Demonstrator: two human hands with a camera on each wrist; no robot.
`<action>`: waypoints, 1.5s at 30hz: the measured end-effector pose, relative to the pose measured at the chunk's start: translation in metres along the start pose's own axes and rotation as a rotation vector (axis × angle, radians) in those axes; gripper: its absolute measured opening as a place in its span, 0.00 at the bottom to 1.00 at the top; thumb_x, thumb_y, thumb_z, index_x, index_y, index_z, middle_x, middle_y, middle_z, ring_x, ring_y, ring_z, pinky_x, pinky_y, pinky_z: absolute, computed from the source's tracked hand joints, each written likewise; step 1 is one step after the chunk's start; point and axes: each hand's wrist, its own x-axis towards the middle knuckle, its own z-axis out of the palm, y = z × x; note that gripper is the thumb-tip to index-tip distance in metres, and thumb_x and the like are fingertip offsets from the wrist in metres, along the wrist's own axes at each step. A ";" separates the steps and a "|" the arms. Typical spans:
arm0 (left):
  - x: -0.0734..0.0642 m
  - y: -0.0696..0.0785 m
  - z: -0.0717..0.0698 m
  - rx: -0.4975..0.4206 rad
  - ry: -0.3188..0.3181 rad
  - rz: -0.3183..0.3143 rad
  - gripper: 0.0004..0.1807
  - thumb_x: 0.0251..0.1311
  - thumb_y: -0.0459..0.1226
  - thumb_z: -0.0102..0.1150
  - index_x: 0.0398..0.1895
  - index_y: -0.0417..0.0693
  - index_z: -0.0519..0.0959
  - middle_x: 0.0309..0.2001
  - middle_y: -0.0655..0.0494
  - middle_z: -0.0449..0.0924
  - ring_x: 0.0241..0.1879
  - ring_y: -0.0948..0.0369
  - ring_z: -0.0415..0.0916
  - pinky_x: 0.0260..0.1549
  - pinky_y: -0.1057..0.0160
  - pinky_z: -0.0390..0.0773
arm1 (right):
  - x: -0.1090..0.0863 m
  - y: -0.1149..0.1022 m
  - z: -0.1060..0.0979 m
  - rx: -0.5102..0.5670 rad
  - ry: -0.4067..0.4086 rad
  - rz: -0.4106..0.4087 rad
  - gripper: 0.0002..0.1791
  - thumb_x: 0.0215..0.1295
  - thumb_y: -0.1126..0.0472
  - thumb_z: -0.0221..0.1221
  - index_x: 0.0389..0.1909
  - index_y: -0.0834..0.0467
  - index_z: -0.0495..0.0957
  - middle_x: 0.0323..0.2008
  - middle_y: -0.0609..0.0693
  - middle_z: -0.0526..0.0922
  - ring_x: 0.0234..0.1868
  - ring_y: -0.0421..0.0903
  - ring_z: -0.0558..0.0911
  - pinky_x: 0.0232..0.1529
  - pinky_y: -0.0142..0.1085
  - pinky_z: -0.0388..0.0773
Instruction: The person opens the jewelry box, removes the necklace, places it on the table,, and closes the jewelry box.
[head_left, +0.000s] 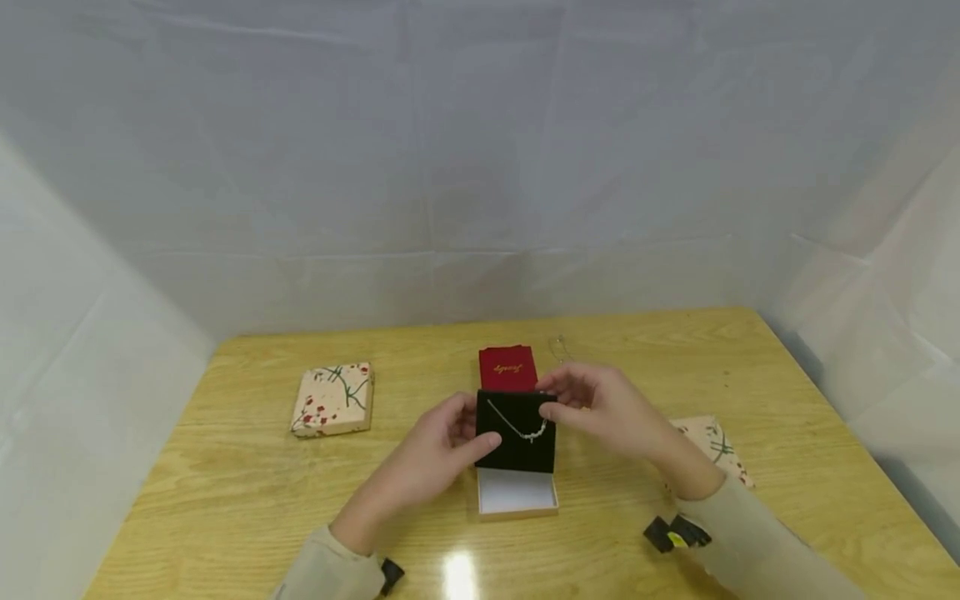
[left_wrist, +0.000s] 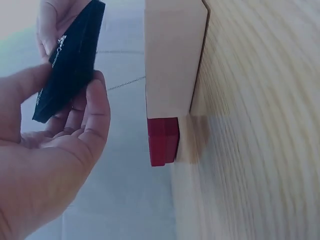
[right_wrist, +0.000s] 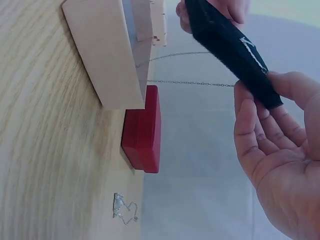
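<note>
Both hands hold a black velvety jewelry pad (head_left: 517,454) tilted up above an open box (head_left: 517,496) with a white inside. A silver necklace (head_left: 532,435) with a small pendant lies across the pad's front. My left hand (head_left: 442,446) grips the left edge, thumb in front and fingers behind. The upper right corner is pinched by my right hand (head_left: 600,408), its thumb on the front near the chain. In the right wrist view, two strands of thin chain (right_wrist: 190,83) hang from behind the pad down to the box (right_wrist: 102,50).
A red box (head_left: 507,367) with gold lettering stands behind the pad. Beside it lies another fine silver chain (right_wrist: 122,209). One floral-patterned box (head_left: 330,402) sits at left. A second floral piece (head_left: 716,442) is partly hidden by the right forearm. White sheeting encloses the wooden table.
</note>
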 end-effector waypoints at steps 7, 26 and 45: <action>0.002 -0.002 -0.001 -0.113 -0.011 -0.053 0.18 0.75 0.41 0.64 0.57 0.37 0.77 0.48 0.48 0.84 0.47 0.55 0.83 0.47 0.59 0.87 | 0.004 0.004 0.005 0.042 0.004 0.033 0.17 0.69 0.65 0.70 0.55 0.66 0.81 0.51 0.55 0.86 0.44 0.48 0.86 0.47 0.37 0.88; 0.003 -0.005 -0.004 -0.224 -0.047 -0.068 0.19 0.77 0.35 0.59 0.59 0.26 0.71 0.48 0.35 0.86 0.46 0.44 0.86 0.43 0.53 0.88 | -0.005 0.007 0.016 -0.660 0.131 -0.682 0.13 0.56 0.62 0.78 0.41 0.55 0.86 0.45 0.48 0.84 0.48 0.48 0.80 0.50 0.42 0.80; 0.002 -0.006 -0.005 -0.379 -0.138 -0.060 0.25 0.77 0.35 0.54 0.69 0.30 0.65 0.54 0.38 0.86 0.51 0.52 0.87 0.52 0.61 0.84 | -0.004 0.004 0.031 -0.977 0.161 -0.842 0.13 0.54 0.56 0.81 0.38 0.52 0.90 0.38 0.43 0.89 0.44 0.45 0.83 0.46 0.36 0.80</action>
